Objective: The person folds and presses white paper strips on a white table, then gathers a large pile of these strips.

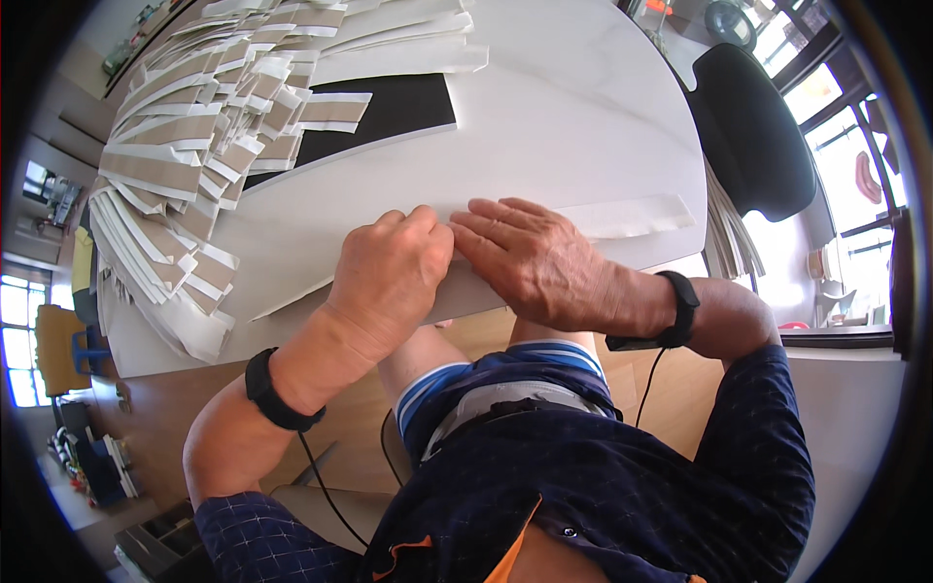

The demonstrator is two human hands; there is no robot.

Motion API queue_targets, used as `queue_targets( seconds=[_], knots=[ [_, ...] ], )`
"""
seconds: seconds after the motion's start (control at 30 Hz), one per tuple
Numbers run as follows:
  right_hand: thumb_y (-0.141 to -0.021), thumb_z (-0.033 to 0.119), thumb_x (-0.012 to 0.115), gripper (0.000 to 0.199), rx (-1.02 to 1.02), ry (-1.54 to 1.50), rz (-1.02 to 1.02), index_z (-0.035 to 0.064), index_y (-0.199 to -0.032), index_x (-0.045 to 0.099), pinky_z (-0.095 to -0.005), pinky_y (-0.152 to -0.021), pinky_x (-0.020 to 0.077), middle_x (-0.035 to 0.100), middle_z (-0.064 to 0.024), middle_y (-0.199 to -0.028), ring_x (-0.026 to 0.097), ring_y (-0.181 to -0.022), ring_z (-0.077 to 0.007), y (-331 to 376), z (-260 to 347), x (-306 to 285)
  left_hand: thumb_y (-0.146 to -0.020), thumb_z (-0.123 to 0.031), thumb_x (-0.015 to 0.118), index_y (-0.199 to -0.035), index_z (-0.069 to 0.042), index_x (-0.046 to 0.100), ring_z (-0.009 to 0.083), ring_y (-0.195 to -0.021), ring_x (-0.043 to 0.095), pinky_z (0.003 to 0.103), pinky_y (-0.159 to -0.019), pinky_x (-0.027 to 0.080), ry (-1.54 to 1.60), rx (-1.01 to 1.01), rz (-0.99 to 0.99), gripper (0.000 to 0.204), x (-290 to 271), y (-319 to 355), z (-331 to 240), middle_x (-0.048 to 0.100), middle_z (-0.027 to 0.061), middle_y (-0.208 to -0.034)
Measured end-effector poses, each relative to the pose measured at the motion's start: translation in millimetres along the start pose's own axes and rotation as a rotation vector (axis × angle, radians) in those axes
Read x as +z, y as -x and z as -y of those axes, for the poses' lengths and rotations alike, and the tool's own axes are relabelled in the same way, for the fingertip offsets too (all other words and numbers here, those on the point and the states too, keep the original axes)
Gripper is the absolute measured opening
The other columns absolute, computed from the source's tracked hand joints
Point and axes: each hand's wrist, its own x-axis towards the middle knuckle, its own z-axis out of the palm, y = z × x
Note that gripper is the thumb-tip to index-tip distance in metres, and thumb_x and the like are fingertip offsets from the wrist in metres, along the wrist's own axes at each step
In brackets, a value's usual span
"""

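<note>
A long white paper strip (637, 216) lies along the table's near side, its right part flat and its thin left end showing beside my left wrist. My left hand (394, 267) is closed over the strip's middle, with fingers curled and their tips hidden. Right beside it, my right hand (530, 255) lies over the strip with its fingers stretched out and its palm down. The two hands nearly touch at the fingertips. Both wrists wear black bands, the left (280, 391) and the right (678, 309).
A big heap of white and brown paper strips (209, 126) covers the table's left side. Near it lies a black flat sheet (389, 117) on the white tabletop (573, 107). A black chair (753, 131) stands at the right, by more hanging strips (729, 228).
</note>
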Motion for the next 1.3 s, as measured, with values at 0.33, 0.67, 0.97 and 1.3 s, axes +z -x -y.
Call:
queue_targets(
  seconds=[0.33,0.67,0.97,1.3],
  knots=[
    [-0.103,0.038,0.066,0.067,0.112,0.021,0.115,-0.0051,-0.151,0.047,-0.0566,-0.125,0.0331,0.054,-0.0236,-0.156,0.047,-0.149,-0.0385,44,2,-2,-0.082,-0.007,0.068,-0.078,-0.006,0.059,0.0250,-0.081,0.065,0.038,-0.062,0.056,-0.307,0.114,0.030,0.009,7,5,-12,0.057,0.0083,-0.086],
    [-0.093,0.042,0.079,0.069,0.176,0.143,0.196,-0.0009,-0.143,0.058,-0.0578,-0.119,0.0428,0.064,-0.0210,-0.145,0.058,-0.139,-0.0376,60,-19,-56,-0.079,-0.006,0.070,-0.075,-0.006,0.065,0.0287,-0.078,0.068,0.041,-0.065,0.057,-0.072,0.089,0.012,0.006,-4,-5,8,0.061,0.0115,-0.082],
    [-0.087,0.000,0.072,0.023,0.140,-0.012,-0.084,0.0016,-0.110,0.075,-0.0419,-0.082,0.0611,0.078,-0.0145,-0.100,0.074,-0.094,-0.0338,25,-47,-37,-0.087,-0.002,0.070,-0.108,0.004,0.077,0.0395,-0.090,0.072,0.041,-0.079,0.059,0.408,-0.158,0.118,0.023,-27,-5,50,0.075,0.0195,-0.100],
    [-0.087,0.002,0.072,0.030,0.103,-0.011,-0.087,0.0023,-0.117,0.071,-0.0440,-0.083,0.0612,0.076,-0.0148,-0.103,0.074,-0.097,-0.0342,-7,-16,-24,-0.087,0.000,0.070,-0.095,-0.001,0.077,0.0377,-0.083,0.071,0.044,-0.073,0.058,0.248,-0.164,-0.077,0.010,-16,25,45,0.072,0.0152,-0.090]
  ],
)
